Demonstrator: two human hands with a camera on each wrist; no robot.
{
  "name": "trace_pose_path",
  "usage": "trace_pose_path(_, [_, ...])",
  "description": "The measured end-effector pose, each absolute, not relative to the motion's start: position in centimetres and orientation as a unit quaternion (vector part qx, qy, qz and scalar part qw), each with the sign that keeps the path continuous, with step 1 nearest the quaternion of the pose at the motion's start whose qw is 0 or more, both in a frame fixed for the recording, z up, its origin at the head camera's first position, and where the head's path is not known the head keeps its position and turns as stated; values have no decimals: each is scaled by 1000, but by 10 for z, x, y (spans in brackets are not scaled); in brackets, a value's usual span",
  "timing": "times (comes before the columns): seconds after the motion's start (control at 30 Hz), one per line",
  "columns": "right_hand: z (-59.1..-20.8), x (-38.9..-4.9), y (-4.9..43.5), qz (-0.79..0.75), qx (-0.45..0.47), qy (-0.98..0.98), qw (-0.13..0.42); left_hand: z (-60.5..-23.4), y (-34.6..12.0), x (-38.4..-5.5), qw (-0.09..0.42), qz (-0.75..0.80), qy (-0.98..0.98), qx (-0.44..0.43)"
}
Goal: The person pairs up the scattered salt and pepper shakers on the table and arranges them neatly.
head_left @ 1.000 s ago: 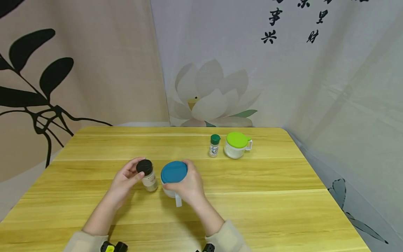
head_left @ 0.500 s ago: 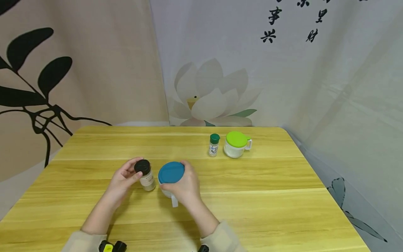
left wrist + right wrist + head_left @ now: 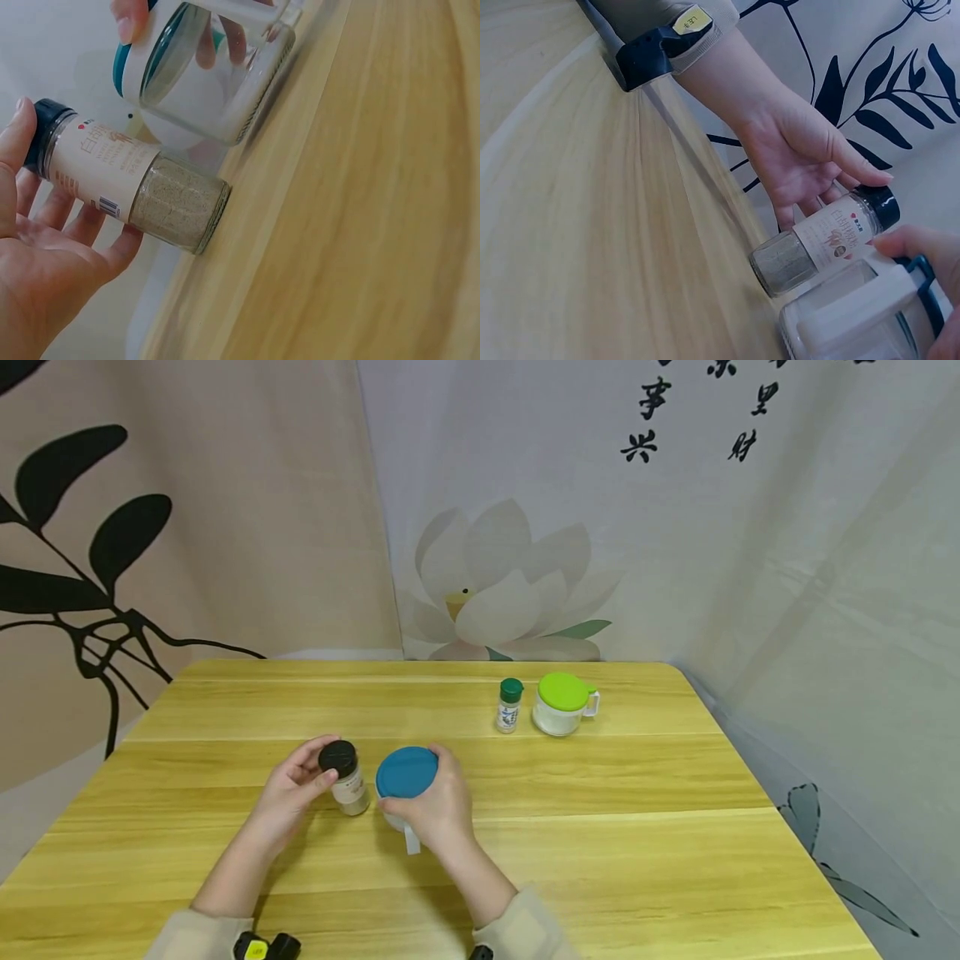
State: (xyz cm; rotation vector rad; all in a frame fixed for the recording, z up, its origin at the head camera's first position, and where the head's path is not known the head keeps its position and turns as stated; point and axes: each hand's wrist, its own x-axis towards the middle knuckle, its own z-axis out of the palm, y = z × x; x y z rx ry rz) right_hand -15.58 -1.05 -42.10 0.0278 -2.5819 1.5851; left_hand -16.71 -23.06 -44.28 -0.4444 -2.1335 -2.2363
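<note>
Thumb and fingers of my left hand (image 3: 294, 791) grip a pepper jar (image 3: 350, 793) near its black lid. In the left wrist view this pepper jar (image 3: 142, 172) is clear glass with a pale printed label and grey-brown powder, its base at the wooden tabletop. Just to its right, my right hand (image 3: 444, 806) holds a glass seasoning jar (image 3: 407, 772) from above, thumb and fingers around its blue lid. A white handle (image 3: 412, 841) on that jar points toward me. Through its glass wall (image 3: 202, 82), the left wrist view shows no visible contents.
Farther back on the wooden table (image 3: 675, 793) stand a small shaker with a green cap (image 3: 510, 705) and a glass jar with a lime-green lid (image 3: 564, 693) and white handle. A printed cloth backdrop (image 3: 525, 485) hangs behind the table's far edge.
Both hands have shifted slightly left with their jars, the right one a little more. The grips look the same, and the two green-lidded containers stay in place.
</note>
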Motion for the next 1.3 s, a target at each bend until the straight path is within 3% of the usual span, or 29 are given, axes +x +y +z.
trace_pose_path(0.77, [-427,-156,-12,527,13,-848,58,-444,-229,-166,11,-713,-688,-133])
trace_pose_path(1.3, [-425,-158,-9,521,28,-853,30,-444,-229,-167,6,-705,-694,-142])
